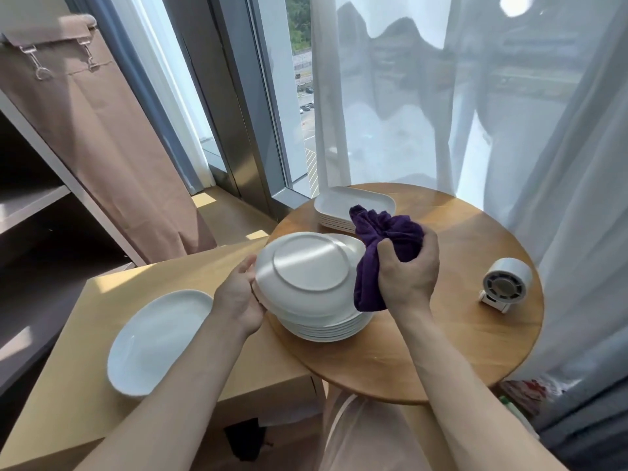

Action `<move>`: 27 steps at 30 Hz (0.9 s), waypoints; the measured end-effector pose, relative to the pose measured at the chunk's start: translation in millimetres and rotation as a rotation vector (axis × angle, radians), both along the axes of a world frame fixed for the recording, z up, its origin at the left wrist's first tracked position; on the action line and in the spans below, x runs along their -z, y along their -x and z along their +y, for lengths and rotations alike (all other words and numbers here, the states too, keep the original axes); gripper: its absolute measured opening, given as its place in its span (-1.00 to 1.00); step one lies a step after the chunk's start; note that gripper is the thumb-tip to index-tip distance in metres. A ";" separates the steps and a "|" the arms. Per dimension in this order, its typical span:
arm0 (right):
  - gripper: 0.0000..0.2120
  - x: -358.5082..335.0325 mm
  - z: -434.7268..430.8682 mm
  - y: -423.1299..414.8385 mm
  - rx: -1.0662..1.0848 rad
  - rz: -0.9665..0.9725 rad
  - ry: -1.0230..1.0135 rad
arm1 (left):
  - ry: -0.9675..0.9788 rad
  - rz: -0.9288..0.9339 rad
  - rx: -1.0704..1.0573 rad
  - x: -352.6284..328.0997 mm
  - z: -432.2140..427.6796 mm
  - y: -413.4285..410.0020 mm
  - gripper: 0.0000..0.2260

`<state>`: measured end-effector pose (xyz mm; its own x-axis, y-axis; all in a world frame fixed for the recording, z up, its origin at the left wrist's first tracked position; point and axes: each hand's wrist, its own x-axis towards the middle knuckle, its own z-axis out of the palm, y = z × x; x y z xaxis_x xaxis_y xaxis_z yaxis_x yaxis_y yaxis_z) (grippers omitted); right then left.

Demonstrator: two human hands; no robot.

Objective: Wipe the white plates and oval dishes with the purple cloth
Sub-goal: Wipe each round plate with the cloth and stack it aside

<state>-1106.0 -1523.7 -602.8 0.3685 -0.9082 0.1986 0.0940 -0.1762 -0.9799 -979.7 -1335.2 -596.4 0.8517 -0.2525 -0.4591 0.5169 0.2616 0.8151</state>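
Upturned plate (307,265) in left hand (239,297), cloth (384,256) (purple) in right hand (406,270).

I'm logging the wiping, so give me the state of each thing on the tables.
Top plate: upside down, tilted, held by the left grip.
Plate stack: resting on the round table.
Purple cloth: bunched in the right grip.
Oval dish: right side up, alone on the lower table.
Dish stack: right side up, at the round table's far edge.
Fan: cannot tell if running.

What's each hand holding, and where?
Left hand holds the upturned plate by its left rim; right hand grips the purple cloth around its bunched middle.
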 end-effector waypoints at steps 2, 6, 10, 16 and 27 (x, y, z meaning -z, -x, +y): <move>-0.59 1.5 -0.4 -0.7 -0.005 0.008 0.003 | -0.086 -0.077 -0.002 4.2 1.9 1.3 -0.74; -0.59 4.2 -4.0 -2.3 0.004 0.028 0.003 | -0.412 -0.293 0.061 12.2 -0.1 3.9 -0.63; -0.56 7.7 -13.5 -0.3 0.026 0.053 -0.017 | -0.626 -0.476 0.174 25.2 -8.3 11.2 -0.26; -0.56 14.5 -17.7 -0.4 -0.035 0.137 0.104 | -0.739 -0.607 0.330 43.7 -9.9 15.9 0.01; -0.55 22.4 -3.4 -2.0 -0.171 0.451 0.365 | -0.931 -0.745 0.417 47.6 -9.3 24.7 0.21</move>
